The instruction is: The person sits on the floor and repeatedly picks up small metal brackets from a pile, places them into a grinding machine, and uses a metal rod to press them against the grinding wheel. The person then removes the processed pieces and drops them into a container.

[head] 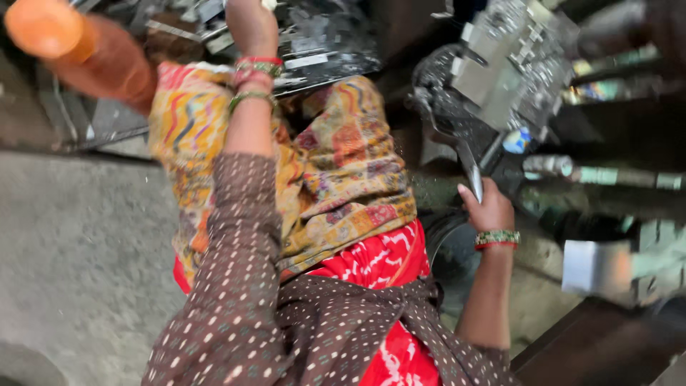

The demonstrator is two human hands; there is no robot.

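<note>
Right hand [489,209] grips a curved grey metal lever [457,146]; left hand [251,25] reaches among blurred metal parts [321,39], grip unclear

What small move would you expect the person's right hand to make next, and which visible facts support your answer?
Probably a short pull or push on the metal lever. The right hand already has its grip closed around the lever's lower end, beside the heap of small metal parts, while the left hand reaches up into the dark metal pieces at the top. The picture is blurred, so this is a guess.
</note>
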